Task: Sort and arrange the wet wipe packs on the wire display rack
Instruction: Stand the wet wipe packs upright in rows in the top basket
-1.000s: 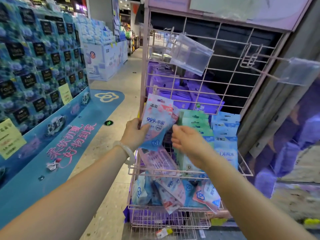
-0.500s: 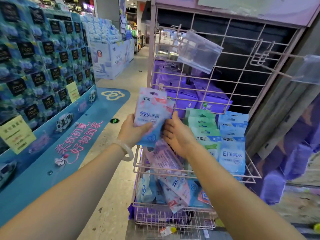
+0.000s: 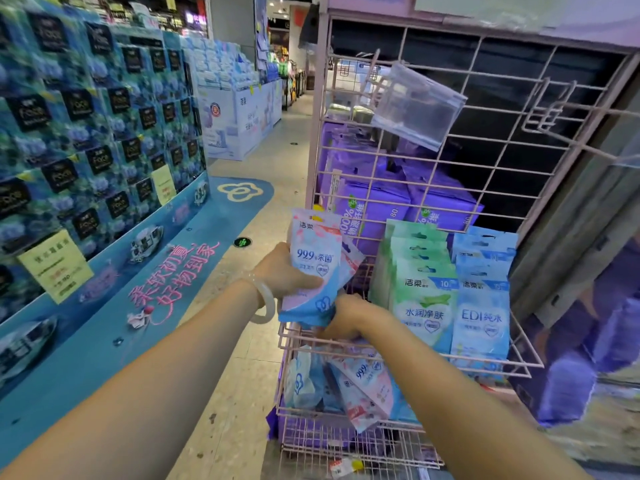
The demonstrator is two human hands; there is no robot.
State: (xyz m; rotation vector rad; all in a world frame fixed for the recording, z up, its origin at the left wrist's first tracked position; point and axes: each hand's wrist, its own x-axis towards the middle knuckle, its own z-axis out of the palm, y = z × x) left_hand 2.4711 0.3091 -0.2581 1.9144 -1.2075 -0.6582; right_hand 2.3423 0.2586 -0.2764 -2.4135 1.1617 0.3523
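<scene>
The left hand (image 3: 282, 271) gripped a small stack of pink-and-blue packs (image 3: 317, 268) upright at the wire basket's (image 3: 519, 344) left end. The right hand (image 3: 343, 318) reached below them; its grip was hidden. Seating them beside the green packs (image 3: 424, 299) probably came next.

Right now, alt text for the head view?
A person's left hand holds a few pink-and-blue wet wipe packs upright at the left of a pink wire rack, while the right hand reaches into the shelf just beneath them. Green packs and blue packs stand in tidy rows alongside; more pink-and-blue ones lie jumbled in the lower basket.
</scene>
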